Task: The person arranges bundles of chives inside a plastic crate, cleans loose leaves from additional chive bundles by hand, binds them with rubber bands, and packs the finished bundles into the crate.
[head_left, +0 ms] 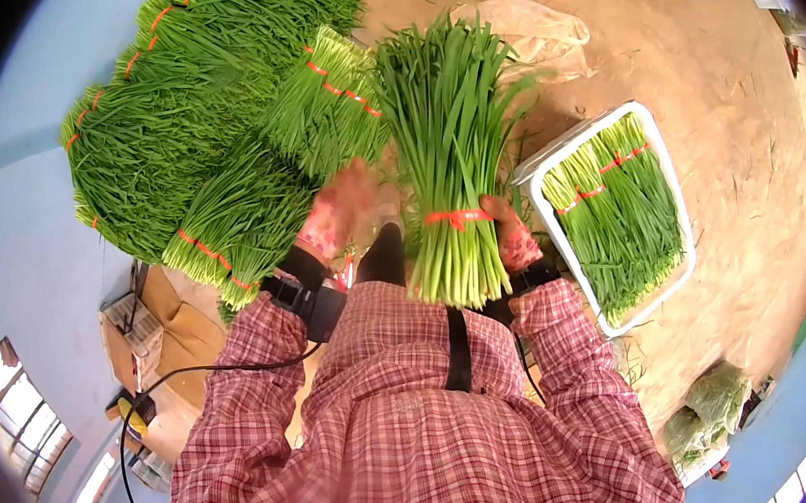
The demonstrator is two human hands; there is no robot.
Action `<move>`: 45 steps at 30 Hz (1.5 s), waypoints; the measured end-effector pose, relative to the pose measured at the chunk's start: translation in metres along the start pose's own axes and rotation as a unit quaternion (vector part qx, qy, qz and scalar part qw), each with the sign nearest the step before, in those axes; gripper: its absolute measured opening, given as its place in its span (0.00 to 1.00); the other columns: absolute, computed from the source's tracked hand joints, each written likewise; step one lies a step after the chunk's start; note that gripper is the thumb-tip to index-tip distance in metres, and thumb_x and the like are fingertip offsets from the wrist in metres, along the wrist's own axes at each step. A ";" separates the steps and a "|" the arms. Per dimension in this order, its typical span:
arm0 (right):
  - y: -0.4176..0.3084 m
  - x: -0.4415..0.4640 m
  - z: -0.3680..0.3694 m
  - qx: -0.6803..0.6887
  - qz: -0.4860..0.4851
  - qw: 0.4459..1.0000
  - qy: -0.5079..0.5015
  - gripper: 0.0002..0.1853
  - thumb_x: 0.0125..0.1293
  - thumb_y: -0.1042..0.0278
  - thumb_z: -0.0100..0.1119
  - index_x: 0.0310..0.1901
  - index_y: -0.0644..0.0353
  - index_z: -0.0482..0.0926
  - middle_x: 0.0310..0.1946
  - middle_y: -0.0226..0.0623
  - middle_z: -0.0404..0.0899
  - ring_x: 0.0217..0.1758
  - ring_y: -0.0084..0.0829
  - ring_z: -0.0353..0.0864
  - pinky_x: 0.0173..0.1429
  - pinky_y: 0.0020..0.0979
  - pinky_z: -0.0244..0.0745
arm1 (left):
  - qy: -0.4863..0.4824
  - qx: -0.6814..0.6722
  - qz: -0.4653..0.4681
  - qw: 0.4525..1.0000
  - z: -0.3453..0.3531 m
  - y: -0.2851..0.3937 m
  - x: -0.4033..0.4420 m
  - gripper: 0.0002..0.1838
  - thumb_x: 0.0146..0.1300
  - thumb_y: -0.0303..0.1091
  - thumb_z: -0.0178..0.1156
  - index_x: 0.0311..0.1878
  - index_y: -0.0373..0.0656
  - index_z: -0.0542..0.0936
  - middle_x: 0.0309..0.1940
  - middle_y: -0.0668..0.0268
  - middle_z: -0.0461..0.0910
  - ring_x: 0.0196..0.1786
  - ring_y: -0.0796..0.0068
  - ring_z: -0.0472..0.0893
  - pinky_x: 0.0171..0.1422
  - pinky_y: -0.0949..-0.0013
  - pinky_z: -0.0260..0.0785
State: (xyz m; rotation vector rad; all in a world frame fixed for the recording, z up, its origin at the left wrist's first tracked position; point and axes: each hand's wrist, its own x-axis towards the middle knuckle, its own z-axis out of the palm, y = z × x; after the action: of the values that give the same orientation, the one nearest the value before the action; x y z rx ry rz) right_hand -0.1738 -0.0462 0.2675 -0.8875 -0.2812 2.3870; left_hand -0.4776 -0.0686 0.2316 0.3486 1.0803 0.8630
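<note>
A large bunch of garlic chives stands in front of my body, pale stem ends toward me and green leaves pointing away. A red tie runs round it low on the stems. My right hand grips the bunch's right side at the tie, with some of its fingers hidden behind the stems. Left of the bunch and apart from it is my left hand, its fingers smeared by motion. Close to that hand lie a tied bunch and another tied bunch.
A big pile of tied chive bunches covers the left side. On the right, a white foam box holds several tied bunches. A crumpled plastic bag lies on the floor beyond. Filled green bags sit at the far right.
</note>
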 end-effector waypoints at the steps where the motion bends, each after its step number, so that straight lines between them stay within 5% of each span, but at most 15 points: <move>1: 0.003 -0.006 -0.002 -0.005 -0.001 1.000 0.003 0.30 0.69 0.48 0.57 0.57 0.71 0.77 0.49 0.45 0.84 0.47 0.34 0.87 0.56 0.35 0.82 | -0.035 -0.076 -0.067 0.994 -0.003 -0.026 0.009 0.35 0.75 0.58 0.49 0.75 0.44 0.62 0.70 0.60 0.69 0.68 0.63 0.72 0.71 0.57 0.65; 4: 0.001 -0.016 -0.005 -0.013 0.004 0.999 -0.052 0.33 0.66 0.49 0.63 0.64 0.69 0.72 0.58 0.43 0.79 0.59 0.33 0.80 0.65 0.36 0.75 | -0.076 -0.010 -0.111 0.991 0.042 -0.046 0.025 0.35 0.75 0.63 0.46 0.72 0.45 0.68 0.67 0.61 0.72 0.67 0.65 0.72 0.71 0.59 0.65; 9: -0.003 -0.008 -0.001 -0.199 -0.019 0.972 0.126 0.31 0.69 0.66 0.63 0.70 0.67 0.66 0.60 0.40 0.77 0.59 0.31 0.78 0.66 0.33 0.73 | -0.015 0.358 0.213 0.909 0.085 -0.056 0.029 0.25 0.75 0.46 0.56 0.67 0.40 0.72 0.60 0.61 0.79 0.59 0.64 0.80 0.63 0.63 0.74; 11: 0.009 -0.003 -0.019 -0.119 -0.061 0.984 0.121 0.34 0.67 0.65 0.66 0.70 0.68 0.65 0.61 0.41 0.76 0.61 0.32 0.77 0.66 0.32 0.73 | 0.012 -0.021 0.049 0.998 0.090 -0.058 0.034 0.23 0.73 0.41 0.59 0.65 0.40 0.74 0.58 0.62 0.80 0.57 0.64 0.81 0.62 0.62 0.75; 13: 0.010 -0.001 -0.021 -0.130 -0.105 0.975 0.149 0.35 0.67 0.64 0.68 0.71 0.69 0.64 0.62 0.42 0.75 0.62 0.33 0.76 0.66 0.33 0.72 | 0.038 -0.199 -0.022 0.979 0.092 -0.058 0.035 0.21 0.71 0.38 0.61 0.63 0.39 0.75 0.57 0.62 0.81 0.56 0.64 0.82 0.61 0.61 0.77; 16: 0.004 0.000 -0.016 -0.269 -0.199 0.904 0.266 0.37 0.68 0.62 0.68 0.71 0.70 0.63 0.65 0.45 0.71 0.67 0.35 0.72 0.67 0.32 0.71 | 0.065 -0.025 0.054 0.996 0.071 -0.070 0.037 0.21 0.69 0.38 0.63 0.62 0.39 0.76 0.55 0.61 0.82 0.53 0.64 0.83 0.59 0.59 0.79; 18: -0.019 0.001 -0.017 -0.378 -0.295 0.830 0.285 0.24 0.69 0.66 0.66 0.63 0.66 0.74 0.56 0.40 0.80 0.54 0.30 0.79 0.56 0.30 0.76 | 0.093 0.201 0.144 0.965 0.020 -0.119 0.061 0.22 0.68 0.38 0.63 0.61 0.39 0.76 0.54 0.61 0.82 0.52 0.65 0.84 0.58 0.58 0.79; 22: -0.073 0.007 0.045 -0.529 -0.320 0.760 0.201 0.09 0.71 0.70 0.60 0.48 0.64 0.84 0.41 0.36 0.85 0.43 0.23 0.81 0.49 0.26 0.75 | 0.059 -0.084 0.039 0.994 0.053 -0.081 0.033 0.21 0.70 0.39 0.61 0.61 0.39 0.77 0.55 0.63 0.82 0.53 0.67 0.83 0.59 0.60 0.78; 26: -0.071 0.025 0.055 -0.558 -0.131 0.793 0.205 0.14 0.65 0.63 0.67 0.45 0.66 0.86 0.35 0.44 0.87 0.36 0.32 0.85 0.44 0.32 0.78 | 0.072 0.050 0.080 0.993 0.067 -0.061 0.009 0.27 0.72 0.47 0.59 0.67 0.39 0.73 0.61 0.63 0.78 0.60 0.69 0.78 0.65 0.64 0.73; 31: -0.053 0.035 0.057 -0.493 -0.201 0.796 0.289 0.13 0.64 0.66 0.68 0.44 0.67 0.86 0.31 0.38 0.86 0.32 0.27 0.83 0.40 0.30 0.77 | 0.116 0.514 0.222 0.821 0.042 -0.086 0.005 0.18 0.71 0.32 0.58 0.62 0.41 0.78 0.48 0.64 0.79 0.41 0.74 0.78 0.41 0.71 0.72; 37: -0.034 0.045 0.064 -0.226 -0.206 0.897 0.320 0.08 0.67 0.70 0.64 0.41 0.66 0.84 0.25 0.29 0.80 0.21 0.19 0.72 0.27 0.23 0.66 | 0.151 0.633 0.261 0.713 0.042 -0.076 -0.009 0.17 0.67 0.29 0.63 0.58 0.41 0.80 0.45 0.63 0.79 0.35 0.74 0.78 0.37 0.69 0.72; 38: -0.031 0.048 0.057 -0.186 -0.193 0.910 0.317 0.07 0.67 0.70 0.64 0.40 0.65 0.84 0.24 0.28 0.79 0.20 0.18 0.71 0.26 0.22 0.64 | 0.190 0.322 0.194 0.907 0.081 -0.039 -0.022 0.15 0.66 0.29 0.64 0.55 0.40 0.81 0.42 0.62 0.82 0.35 0.71 0.80 0.37 0.68 0.73; 41: -0.029 0.058 0.037 -0.119 -0.171 0.930 0.304 0.05 0.69 0.70 0.61 0.38 0.61 0.82 0.21 0.27 0.77 0.16 0.19 0.68 0.22 0.23 0.61 | 0.197 0.272 0.220 0.916 0.085 -0.036 -0.025 0.14 0.67 0.31 0.64 0.53 0.37 0.80 0.42 0.61 0.85 0.37 0.71 0.82 0.37 0.67 0.75; 43: -0.038 0.056 0.020 -0.094 -0.167 0.933 0.305 0.05 0.70 0.70 0.60 0.38 0.62 0.82 0.20 0.27 0.77 0.16 0.20 0.68 0.21 0.23 0.61 | 0.105 0.186 0.031 0.977 0.069 -0.036 -0.019 0.28 0.73 0.41 0.56 0.70 0.39 0.64 0.65 0.62 0.68 0.61 0.67 0.72 0.61 0.63 0.67; 45: -0.045 0.053 0.006 -0.245 -0.221 0.878 0.347 0.09 0.72 0.67 0.57 0.45 0.63 0.82 0.25 0.34 0.82 0.22 0.26 0.78 0.28 0.26 0.72 | 0.096 0.133 0.012 0.986 0.068 -0.034 -0.021 0.28 0.73 0.42 0.57 0.70 0.38 0.64 0.65 0.62 0.68 0.62 0.66 0.73 0.64 0.64 0.68</move>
State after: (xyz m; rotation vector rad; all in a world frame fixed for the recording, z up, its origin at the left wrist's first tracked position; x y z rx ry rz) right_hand -0.1905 0.0209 0.2608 -1.6371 -0.7201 1.4643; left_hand -0.4071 -0.0955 0.2541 0.5097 1.3770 0.7867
